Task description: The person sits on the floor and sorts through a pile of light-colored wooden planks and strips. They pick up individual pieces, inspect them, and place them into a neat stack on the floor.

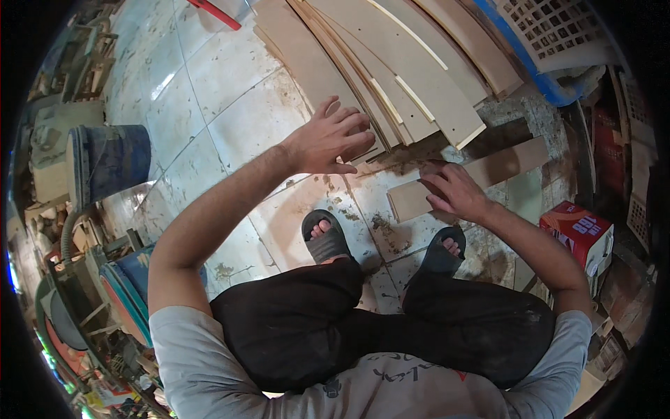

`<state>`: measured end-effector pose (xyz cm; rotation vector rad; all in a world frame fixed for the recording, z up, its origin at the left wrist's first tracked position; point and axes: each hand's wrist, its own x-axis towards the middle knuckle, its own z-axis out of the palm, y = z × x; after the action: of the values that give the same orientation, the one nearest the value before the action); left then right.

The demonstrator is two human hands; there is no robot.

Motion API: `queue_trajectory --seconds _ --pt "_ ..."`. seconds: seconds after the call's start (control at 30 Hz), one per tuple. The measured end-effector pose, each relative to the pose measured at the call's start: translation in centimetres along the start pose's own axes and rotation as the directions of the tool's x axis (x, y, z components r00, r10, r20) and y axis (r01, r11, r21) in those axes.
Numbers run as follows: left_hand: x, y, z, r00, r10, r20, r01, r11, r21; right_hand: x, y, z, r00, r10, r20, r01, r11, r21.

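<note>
Person squats on the tiled flr (237, 133), knees apart, dark sandals (326, 241) flat on the tiles. L hand (324, 142) hangs by the near L edge of a stack of long boards (391, 63); its fingers are loosely bent & part spread, thumb well apart from the rest, nothing seen in its hold. Can't tell if the fingertips touch the board edge. R hand (460, 193) is at a separate short plank (499, 170), over its L half, fingers bent down & a bit apart, thumb on the near side; can't tell if they grip it or just rest on it.

Plank lies flat on the flr in front of the feet, just this side of the boards' near ends, its R end farther off than the L; a shadow falls across its R part. Boards lie lengthwise away from the person, overlapping, w/ narrow cream strips (415, 98) along some.

Far side, L of the boards: a red bar (218, 12). Far R: blue crate (562, 94) w/ a white lattice basket (551, 31). R, near the knee: red & white box (576, 234). L side: blue bucket (112, 162), upright, & clutter along the edge. Clothes: dark trousers (286, 318), pale grey shirt (412, 387).
</note>
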<state>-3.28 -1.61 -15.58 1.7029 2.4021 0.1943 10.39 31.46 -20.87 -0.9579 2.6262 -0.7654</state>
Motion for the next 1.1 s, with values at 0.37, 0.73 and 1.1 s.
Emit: queue_trajectory --seconds 0.37,0.73,1.1 --pt "-1.1 0.9 0.6 0.992 -0.078 0.099 0.083 0.995 -0.049 -0.4 0.3 0.1 1.000 0.005 0.013 -0.005 1.000 0.008" --pt "0.3 -1.8 0.3 0.995 -0.024 0.098 0.002 0.977 0.215 -0.1 -0.1 0.0 0.999 0.032 0.035 -0.033 0.999 0.011" --pt "2.0 4.9 -9.9 0.964 0.015 -0.266 -0.057 0.987 -0.152 3.3 -5.9 -3.5 0.987 0.136 -0.084 -0.083 0.884 0.461"
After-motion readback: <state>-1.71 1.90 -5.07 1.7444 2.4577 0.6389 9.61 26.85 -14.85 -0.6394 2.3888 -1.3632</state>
